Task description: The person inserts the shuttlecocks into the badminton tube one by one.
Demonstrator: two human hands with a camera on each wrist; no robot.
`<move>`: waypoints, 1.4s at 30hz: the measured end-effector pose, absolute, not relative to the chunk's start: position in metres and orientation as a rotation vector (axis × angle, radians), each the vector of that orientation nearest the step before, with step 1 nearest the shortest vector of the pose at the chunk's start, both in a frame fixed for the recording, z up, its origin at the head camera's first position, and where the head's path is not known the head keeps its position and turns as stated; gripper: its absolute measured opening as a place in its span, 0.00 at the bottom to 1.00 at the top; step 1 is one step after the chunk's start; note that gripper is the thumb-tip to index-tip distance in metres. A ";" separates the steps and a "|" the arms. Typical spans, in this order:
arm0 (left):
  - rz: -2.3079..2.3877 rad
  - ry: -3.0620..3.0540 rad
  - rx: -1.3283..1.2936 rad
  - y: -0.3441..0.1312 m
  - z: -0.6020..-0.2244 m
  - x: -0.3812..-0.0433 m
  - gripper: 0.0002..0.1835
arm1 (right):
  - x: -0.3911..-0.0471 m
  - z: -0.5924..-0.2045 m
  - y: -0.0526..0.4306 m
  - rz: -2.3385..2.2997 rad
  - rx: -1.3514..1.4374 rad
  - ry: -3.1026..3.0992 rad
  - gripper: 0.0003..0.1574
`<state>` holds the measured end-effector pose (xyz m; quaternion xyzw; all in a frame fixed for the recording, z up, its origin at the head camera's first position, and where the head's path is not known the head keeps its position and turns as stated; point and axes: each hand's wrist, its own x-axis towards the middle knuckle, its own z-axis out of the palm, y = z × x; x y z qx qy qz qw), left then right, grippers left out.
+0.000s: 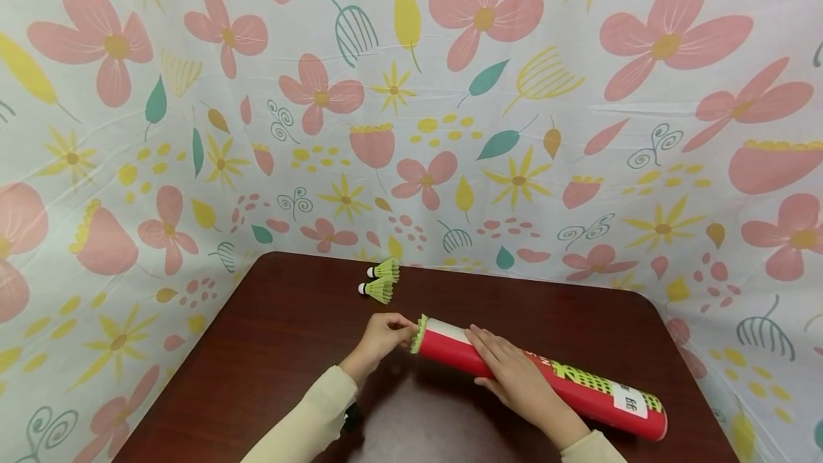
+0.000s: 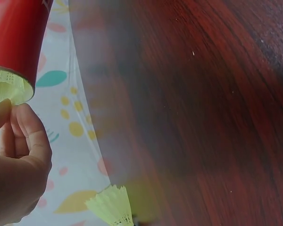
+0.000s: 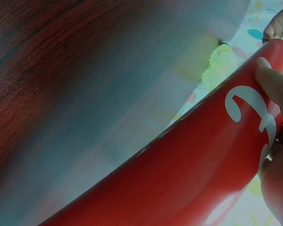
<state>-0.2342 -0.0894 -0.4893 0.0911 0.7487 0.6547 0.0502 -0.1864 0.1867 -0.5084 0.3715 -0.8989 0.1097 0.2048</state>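
A long red shuttlecock tube (image 1: pixel 476 357) slants across the table, its mouth toward the left. Around its middle, near the mouth, my right hand (image 1: pixel 514 377) grips it with the thumb along the side facing me. At the mouth, the yellow-green skirt of a shuttlecock (image 2: pixel 20 92) shows inside the rim. Thumb and fingers of my left hand (image 1: pixel 381 338) pinch the edge of that skirt. The shuttlecock's cork end is hidden in the tube. Beyond the left hand, two yellow-green shuttlecocks (image 1: pixel 379 289) with white tips lie side by side on the table.
The dark brown wooden table (image 1: pixel 296 320) has rounded far corners. Close behind it and along its left side hangs a white cloth (image 1: pixel 424 106) printed with flowers and leaves. A white label (image 1: pixel 630 400) with black characters is stuck near the tube's right end.
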 end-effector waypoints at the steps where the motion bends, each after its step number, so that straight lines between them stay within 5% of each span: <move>1: 1.994 2.284 0.276 -0.088 -0.490 -0.234 0.07 | -0.186 -0.508 0.187 0.309 1.038 -2.508 0.49; 8: 1.961 2.295 0.234 -0.088 -0.520 -0.250 0.05 | -0.186 -0.509 0.187 0.318 1.044 -2.516 0.49; 42: 1.961 2.340 0.250 -0.097 -0.517 -0.265 0.07 | -0.185 -0.509 0.190 0.317 1.033 -2.541 0.50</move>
